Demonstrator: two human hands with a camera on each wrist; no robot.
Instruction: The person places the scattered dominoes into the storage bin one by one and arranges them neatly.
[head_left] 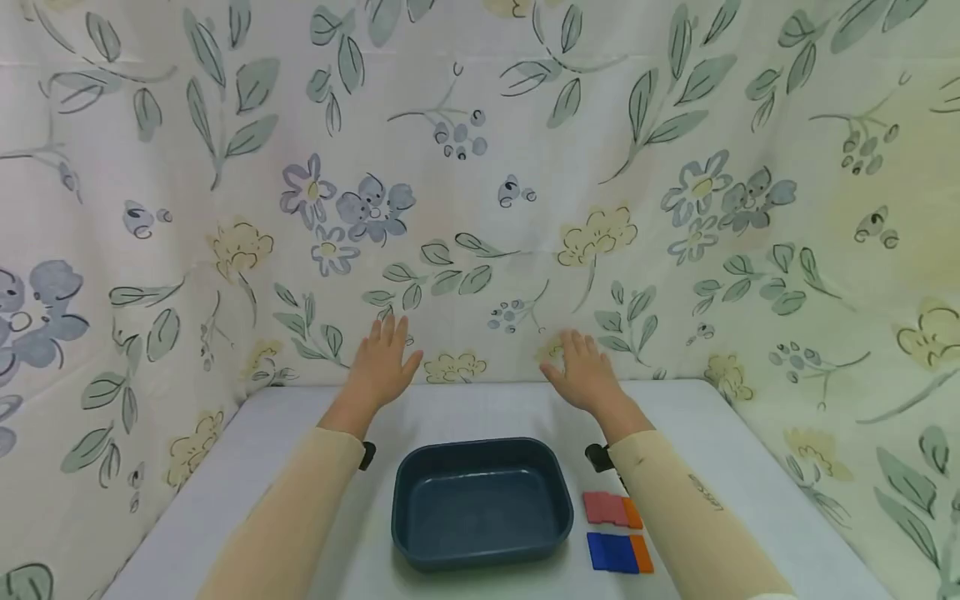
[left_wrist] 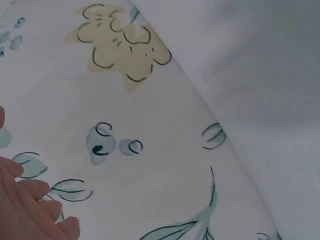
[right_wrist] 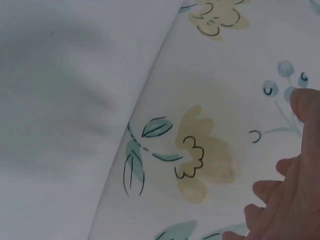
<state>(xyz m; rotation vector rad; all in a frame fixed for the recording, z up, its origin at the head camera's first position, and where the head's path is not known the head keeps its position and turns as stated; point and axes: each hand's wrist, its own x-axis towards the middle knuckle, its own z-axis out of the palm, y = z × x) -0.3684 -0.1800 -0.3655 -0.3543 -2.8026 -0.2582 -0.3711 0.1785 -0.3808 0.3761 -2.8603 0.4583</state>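
Slate-blue tray (head_left: 482, 518), smooth, round-cornered, bare inside, left hand (head_left: 380, 364) at eleven o'clock, right hand (head_left: 587, 377) at one, fingers extended, gripping nothing, flat coloured pieces (head_left: 613, 552) at three

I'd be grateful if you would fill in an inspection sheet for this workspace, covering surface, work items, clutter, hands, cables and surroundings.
Surface: white table, with soft shadows.
Work items: dark blue tray upright on the table; to its right, flat pink-and-orange pieces and, nearer the camera, flat blue-and-orange pieces.
Clutter: nothing seen.
Hands: left hand and right hand apart, beyond the tray, fingers extended, holding nothing; a small black object shows at the right wrist, another at the left.
Cables: nothing seen.
Surroundings: floral cloth behind the table and along both sides.
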